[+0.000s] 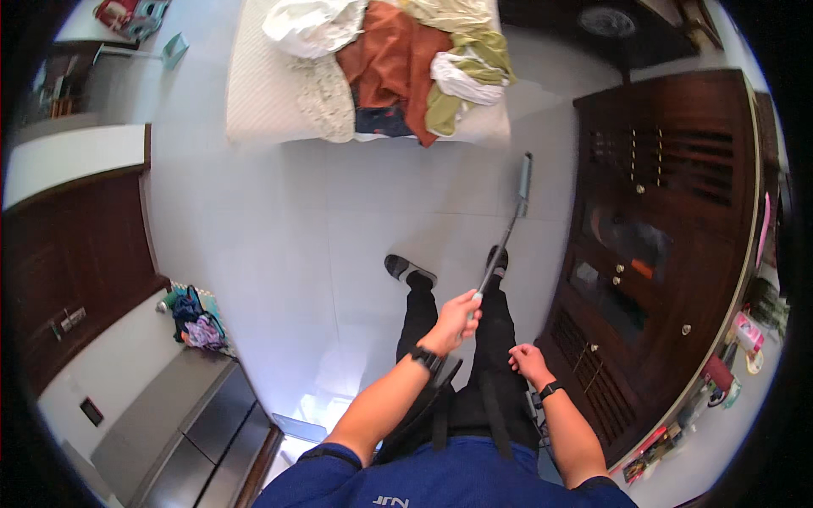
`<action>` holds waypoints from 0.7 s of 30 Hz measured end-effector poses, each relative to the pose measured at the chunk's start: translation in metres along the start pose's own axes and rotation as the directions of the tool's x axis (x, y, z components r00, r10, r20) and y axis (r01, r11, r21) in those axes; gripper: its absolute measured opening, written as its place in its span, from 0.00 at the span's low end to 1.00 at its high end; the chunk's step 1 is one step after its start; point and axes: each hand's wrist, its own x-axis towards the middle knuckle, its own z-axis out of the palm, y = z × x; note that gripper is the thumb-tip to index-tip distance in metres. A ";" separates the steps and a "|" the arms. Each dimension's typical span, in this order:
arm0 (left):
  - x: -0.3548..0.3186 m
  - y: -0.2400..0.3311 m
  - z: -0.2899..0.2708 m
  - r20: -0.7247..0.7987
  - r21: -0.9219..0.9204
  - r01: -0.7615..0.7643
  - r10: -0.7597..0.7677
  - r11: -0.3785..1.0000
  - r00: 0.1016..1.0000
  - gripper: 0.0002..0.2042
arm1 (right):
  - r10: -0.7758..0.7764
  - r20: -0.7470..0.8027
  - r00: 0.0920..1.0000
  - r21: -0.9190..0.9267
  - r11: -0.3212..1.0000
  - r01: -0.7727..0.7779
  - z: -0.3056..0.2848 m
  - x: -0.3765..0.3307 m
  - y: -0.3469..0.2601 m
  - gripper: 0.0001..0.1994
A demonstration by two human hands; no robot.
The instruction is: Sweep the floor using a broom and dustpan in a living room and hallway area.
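My left hand (457, 320) is wrapped round the end of a long, thin grey handle. It belongs to a broom (500, 248) with a narrow grey-green head (525, 182), which reaches forward past my right foot to the pale tiled floor (364, 203). Beside my right thigh hangs my right hand (531, 362), fingers curled in and nothing seen in them. It is apart from the broom and close to the dark wooden cabinet (627, 339).
Ahead stands a bed (271, 102) with a heap of clothes (394, 59). A light teal dustpan-like thing (175, 51) is at the far left. On the left a grey bench (161, 406) holds a cloth pile (199, 322). Small items (720, 377) line the cabinet's top.
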 end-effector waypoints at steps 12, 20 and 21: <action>-0.096 0.122 -0.267 -0.283 -0.339 -0.278 0.184 0.899 0.941 0.16 | -0.080 0.078 0.994 -0.260 0.961 0.098 0.082 -0.006 -0.108 0.08; -0.149 0.185 -0.341 -0.576 -0.389 -0.585 0.308 0.712 0.757 0.10 | -0.129 0.235 0.963 -0.400 0.891 0.217 0.118 0.003 -0.175 0.09; -0.149 0.192 -0.329 -0.633 -0.324 -0.615 0.319 0.718 0.706 0.08 | -0.116 0.250 0.961 -0.426 0.879 0.217 0.118 0.007 -0.180 0.09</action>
